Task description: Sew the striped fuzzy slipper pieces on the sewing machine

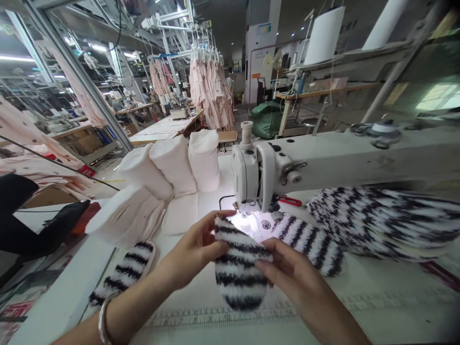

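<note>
Both my hands hold a fluffy oval piece of black-and-white striped fabric (239, 268) just in front of the needle of a white sewing machine (258, 177). My left hand (196, 249) pinches its upper left edge, thumb on top. My right hand (287, 270) grips its right side with curled fingers. Behind the piece, a second striped piece (305, 239) lies under the machine arm. A third striped piece (125, 270) lies flat on the table to the left.
Rolled and folded white fabric bundles (172, 167) stand behind the table's left half. A large heap of striped fabric (384, 223) lies at the right under the machine arm. Red-handled scissors (289, 200) rest near the needle. A dark object (46, 230) sits at the left edge.
</note>
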Demonstrator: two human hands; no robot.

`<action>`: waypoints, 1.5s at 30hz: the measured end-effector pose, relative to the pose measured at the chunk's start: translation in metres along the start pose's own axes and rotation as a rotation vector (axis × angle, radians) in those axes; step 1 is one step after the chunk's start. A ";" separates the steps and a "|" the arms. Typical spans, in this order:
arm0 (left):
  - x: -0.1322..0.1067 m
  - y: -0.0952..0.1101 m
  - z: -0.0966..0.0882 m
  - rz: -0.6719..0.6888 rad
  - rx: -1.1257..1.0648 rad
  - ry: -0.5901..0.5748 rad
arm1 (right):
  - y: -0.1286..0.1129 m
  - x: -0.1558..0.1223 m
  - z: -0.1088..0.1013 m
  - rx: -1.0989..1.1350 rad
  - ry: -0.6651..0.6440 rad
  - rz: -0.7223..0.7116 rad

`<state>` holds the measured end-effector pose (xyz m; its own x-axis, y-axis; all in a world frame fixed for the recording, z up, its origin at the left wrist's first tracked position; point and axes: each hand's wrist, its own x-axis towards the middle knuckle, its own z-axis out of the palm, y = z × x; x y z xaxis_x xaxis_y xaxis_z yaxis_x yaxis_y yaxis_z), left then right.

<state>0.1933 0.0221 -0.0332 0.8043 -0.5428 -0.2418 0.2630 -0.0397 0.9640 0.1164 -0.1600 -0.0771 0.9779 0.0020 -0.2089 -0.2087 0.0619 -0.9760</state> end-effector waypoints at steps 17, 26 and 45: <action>0.017 -0.015 -0.025 -0.069 0.944 0.024 | 0.032 -0.009 0.000 -0.790 0.061 -0.454; 0.033 -0.020 -0.028 -0.082 1.018 0.049 | 0.045 0.007 -0.001 -1.086 0.170 -0.680; 0.023 -0.022 -0.025 0.351 1.320 0.267 | 0.041 0.011 -0.007 -1.207 0.220 -0.732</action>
<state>0.2193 0.0311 -0.0623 0.8382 -0.5204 0.1628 -0.5432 -0.7709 0.3327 0.1186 -0.1645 -0.1201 0.8690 0.1824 0.4600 0.3434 -0.8915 -0.2953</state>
